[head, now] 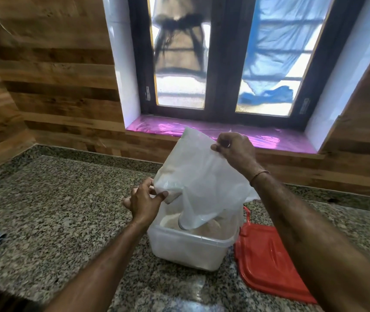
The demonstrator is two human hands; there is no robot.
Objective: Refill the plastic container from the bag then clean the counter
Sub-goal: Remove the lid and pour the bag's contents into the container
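The plastic bag [202, 174] slants from the right hand [233, 152], pinching its raised end, down to the left hand [144, 200], gripping near its mouth; the mouth dips inside the plastic container [186, 246] on the worktop [55, 210], directly beneath both hands

I see the translucent white plastic bag [202, 174] held aloft and tipped, its lower mouth dipping inside the clear rectangular plastic container [188, 251], which stands open on the speckled grey granite counter [55, 199] with pale beige powder [207, 229] heaped in it.
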